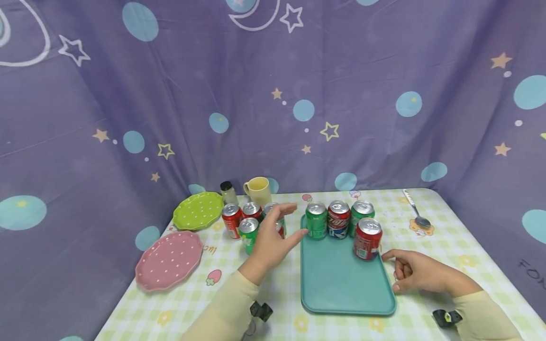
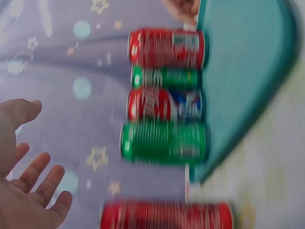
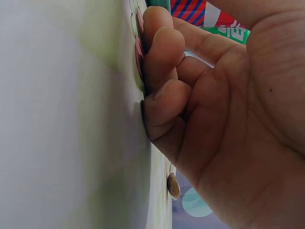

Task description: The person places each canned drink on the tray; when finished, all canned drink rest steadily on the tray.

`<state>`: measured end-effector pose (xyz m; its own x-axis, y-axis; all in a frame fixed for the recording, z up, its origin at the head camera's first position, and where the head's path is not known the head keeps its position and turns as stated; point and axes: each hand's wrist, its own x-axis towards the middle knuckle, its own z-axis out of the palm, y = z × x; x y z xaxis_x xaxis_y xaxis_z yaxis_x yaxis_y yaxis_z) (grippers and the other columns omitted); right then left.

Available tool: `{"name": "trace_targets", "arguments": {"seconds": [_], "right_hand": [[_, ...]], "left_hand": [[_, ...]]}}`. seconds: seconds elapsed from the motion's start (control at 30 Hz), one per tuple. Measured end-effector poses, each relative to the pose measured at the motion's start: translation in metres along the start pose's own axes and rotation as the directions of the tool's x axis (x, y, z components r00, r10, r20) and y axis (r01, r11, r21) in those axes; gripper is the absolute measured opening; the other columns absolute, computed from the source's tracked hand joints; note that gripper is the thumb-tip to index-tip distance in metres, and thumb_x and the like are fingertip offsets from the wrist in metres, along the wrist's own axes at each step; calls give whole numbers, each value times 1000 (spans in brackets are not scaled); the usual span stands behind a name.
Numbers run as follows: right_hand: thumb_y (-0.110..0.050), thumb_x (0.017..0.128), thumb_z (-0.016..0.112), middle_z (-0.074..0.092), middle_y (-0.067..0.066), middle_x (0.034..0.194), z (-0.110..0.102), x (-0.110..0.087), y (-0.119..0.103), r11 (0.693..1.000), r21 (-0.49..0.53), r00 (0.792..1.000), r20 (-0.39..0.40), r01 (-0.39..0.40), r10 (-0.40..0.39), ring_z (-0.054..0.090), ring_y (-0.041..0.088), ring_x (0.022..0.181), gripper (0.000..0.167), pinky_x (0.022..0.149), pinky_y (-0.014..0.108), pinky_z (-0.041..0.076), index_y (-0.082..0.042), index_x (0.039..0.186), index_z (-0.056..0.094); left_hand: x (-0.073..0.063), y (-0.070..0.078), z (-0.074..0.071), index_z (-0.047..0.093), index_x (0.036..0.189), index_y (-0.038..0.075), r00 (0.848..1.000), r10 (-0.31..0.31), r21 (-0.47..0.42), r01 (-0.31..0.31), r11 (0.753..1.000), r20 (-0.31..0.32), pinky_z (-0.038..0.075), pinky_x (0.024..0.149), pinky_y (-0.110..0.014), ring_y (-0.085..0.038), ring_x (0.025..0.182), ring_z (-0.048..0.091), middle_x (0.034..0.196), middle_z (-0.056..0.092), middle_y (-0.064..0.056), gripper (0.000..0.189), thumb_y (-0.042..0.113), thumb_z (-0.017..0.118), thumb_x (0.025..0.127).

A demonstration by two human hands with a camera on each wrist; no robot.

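A teal tray lies on the table with several soda cans at its far end: a green can, a red-and-blue can, another green can behind, and a red can nearer its right edge. My left hand hovers with spread fingers, holding nothing, between the tray and a second can group. That group includes a red can and a green can; my hand partly hides it. By the tray's right rim, my right hand rests low, index finger extended and other fingers loosely bent.
A pink dotted plate and a green dotted plate lie on the left. Behind the left cans stand a black-lidded jar and a yellow mug. A spoon is at far right. Purple curtain closes the back.
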<state>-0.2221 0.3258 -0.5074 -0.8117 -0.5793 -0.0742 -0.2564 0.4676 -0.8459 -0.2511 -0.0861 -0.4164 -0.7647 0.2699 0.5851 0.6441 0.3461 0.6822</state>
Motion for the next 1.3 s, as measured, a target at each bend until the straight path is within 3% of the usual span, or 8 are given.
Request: {"name": "trace_targets", "arguments": {"seconds": [0.17, 0.37, 0.5, 0.6, 0.7, 0.9, 1.13, 1.3], "right_hand": [[-17, 85, 88, 62, 7, 86, 0, 0, 2, 1000, 2, 1000, 0, 4, -4, 52, 6, 64, 72, 55, 24, 47, 8, 141, 50], [-17, 86, 88, 62, 6, 86, -1, 0, 2, 1000, 6, 1000, 2, 3, -3, 52, 6, 64, 72, 55, 24, 47, 9, 141, 49], [-17, 85, 88, 62, 6, 86, -1, 0, 1, 1000, -1, 1000, -1, 12, -12, 52, 6, 64, 72, 55, 24, 47, 9, 141, 50], [-17, 85, 88, 62, 6, 86, -1, 0, 1, 1000, -3, 1000, -2, 15, -15, 53, 6, 64, 72, 55, 24, 48, 9, 140, 50], [-16, 85, 87, 62, 6, 87, -1, 0, 2, 1000, 6, 1000, 2, 10, -10, 53, 6, 65, 72, 55, 25, 48, 9, 141, 50], [-17, 86, 87, 62, 6, 87, 0, 0, 4, 1000, 6, 1000, 2, 5, -5, 53, 6, 65, 71, 55, 25, 48, 8, 141, 50], [-16, 86, 87, 62, 6, 87, 0, 0, 4, 1000, -2, 1000, -4, 5, -5, 53, 7, 65, 70, 55, 25, 47, 8, 141, 50], [-17, 86, 87, 62, 7, 87, 1, -1, 1, 1000, -5, 1000, -6, 2, -2, 52, 7, 65, 71, 55, 25, 47, 8, 141, 50]], "left_hand": [[-17, -21, -41, 60, 138, 9, 995, -44, -1, 44, 999, -89, 46, 109, -60, -26, 130, 58, 138, 63, -3, 59, 11, 88, 86], [-39, -58, -81, 58, 141, 9, 975, -136, 96, 155, 983, -177, 40, 115, -53, -25, 135, 54, 140, 62, -8, 61, 10, 88, 87], [-51, -83, -98, 55, 145, 9, 941, -263, 15, 272, 962, -213, 40, 116, -51, -26, 136, 52, 142, 60, -12, 65, 13, 87, 88], [-56, -96, -105, 52, 145, 6, 925, -320, -83, 310, 947, -202, 44, 113, -56, -35, 134, 54, 142, 57, -18, 67, 13, 87, 88], [-60, -104, -109, 51, 145, 3, 921, -345, -129, 326, 937, -179, 46, 109, -61, -44, 131, 55, 141, 56, -22, 70, 12, 88, 87], [-65, -114, -105, 46, 150, 11, 893, -446, -154, 433, 888, -61, 44, 113, -58, -38, 134, 54, 144, 55, -15, 75, 19, 88, 88], [-67, -123, -90, 46, 150, 11, 884, -468, -154, 461, 874, -11, 48, 109, -55, -37, 129, 57, 141, 57, -17, 77, 13, 89, 86], [-67, -125, -80, 47, 148, 11, 878, -477, -115, 472, 874, -22, 49, 108, -54, -39, 127, 59, 141, 57, -17, 78, 15, 91, 84]]}}
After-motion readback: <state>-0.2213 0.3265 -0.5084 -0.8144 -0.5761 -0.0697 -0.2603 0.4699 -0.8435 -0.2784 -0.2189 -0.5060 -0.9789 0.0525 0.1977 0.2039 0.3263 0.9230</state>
